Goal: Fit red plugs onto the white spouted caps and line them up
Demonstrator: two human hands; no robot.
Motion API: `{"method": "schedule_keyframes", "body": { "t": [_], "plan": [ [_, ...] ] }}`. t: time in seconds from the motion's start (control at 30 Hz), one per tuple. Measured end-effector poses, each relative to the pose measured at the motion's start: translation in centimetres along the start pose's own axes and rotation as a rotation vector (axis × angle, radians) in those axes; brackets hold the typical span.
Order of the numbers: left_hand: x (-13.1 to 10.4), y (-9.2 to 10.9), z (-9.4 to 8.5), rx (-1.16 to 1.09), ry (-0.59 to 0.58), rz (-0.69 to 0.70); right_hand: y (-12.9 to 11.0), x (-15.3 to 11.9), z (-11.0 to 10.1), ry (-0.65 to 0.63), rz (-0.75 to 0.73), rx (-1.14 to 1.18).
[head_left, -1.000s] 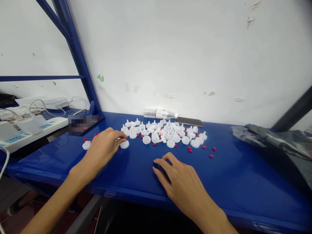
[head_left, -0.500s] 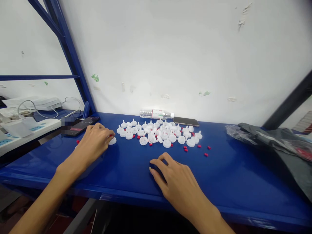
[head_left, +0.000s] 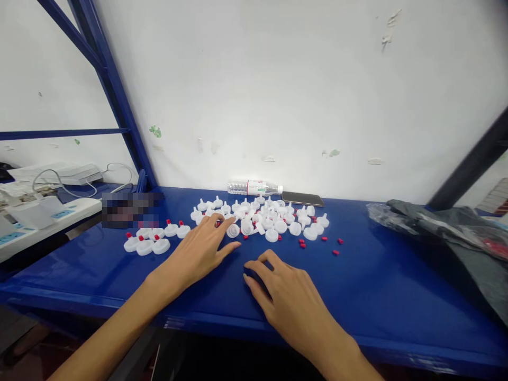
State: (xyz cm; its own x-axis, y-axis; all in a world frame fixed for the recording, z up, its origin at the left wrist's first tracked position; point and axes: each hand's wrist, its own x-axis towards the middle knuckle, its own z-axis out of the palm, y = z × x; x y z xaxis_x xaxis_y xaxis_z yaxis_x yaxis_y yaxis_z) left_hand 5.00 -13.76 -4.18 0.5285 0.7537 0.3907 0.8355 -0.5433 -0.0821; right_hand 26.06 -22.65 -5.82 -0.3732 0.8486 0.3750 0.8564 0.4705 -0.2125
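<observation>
White spouted caps [head_left: 310, 233] look light, stiff, likely slick; pinch by wide rims. Left hand [head_left: 198, 246] open near them; right hand [head_left: 296, 296] half-curled, can't tell if gripping.

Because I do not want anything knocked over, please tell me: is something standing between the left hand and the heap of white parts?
Nothing visible: the left hand reaches the near edge of the heap of white parts, and the bottle lies behind the heap.
</observation>
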Motion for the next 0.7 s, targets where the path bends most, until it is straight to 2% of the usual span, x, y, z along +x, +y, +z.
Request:
{"method": "schedule_keyframes", "body": {
  "t": [0.17, 0.23, 0.37, 0.43, 0.5, 0.57, 0.7],
  "plan": [
    [1.5, 0.9, -0.2, -0.005, -0.068, 0.045, -0.2, 0.0, 0.1, 0.024, -0.007, 0.025],
    [1.5, 0.7, -0.3, -0.021, -0.074, 0.034, 0.2, 0.1, -0.1, 0.079, 0.008, 0.049],
    [-0.1, 0.6, -0.3, -0.093, -0.023, -0.025, 3.0, 0.0, -1.9, 0.28, 0.167, 0.0],
    [-1.5, 0.9, -0.5, -0.207, 0.029, -0.05, 4.7, -0.2, -3.1, 0.31, 0.289, -0.056],
    [-2.9, 1.8, -1.1, -0.407, 0.081, -0.041, 6.1, -0.3, -3.8, 0.277, 0.379, -0.08],
    [-4.0, 2.9, -1.8, -0.563, 0.086, -0.008, 6.8, -0.3, -3.9, 0.211, 0.41, -0.098],
    [-4.9, 4.4, -2.4, -0.664, 0.017, -0.002, 6.9, 0.0, -3.0, 0.05, 0.386, -0.189]
  ]
}}
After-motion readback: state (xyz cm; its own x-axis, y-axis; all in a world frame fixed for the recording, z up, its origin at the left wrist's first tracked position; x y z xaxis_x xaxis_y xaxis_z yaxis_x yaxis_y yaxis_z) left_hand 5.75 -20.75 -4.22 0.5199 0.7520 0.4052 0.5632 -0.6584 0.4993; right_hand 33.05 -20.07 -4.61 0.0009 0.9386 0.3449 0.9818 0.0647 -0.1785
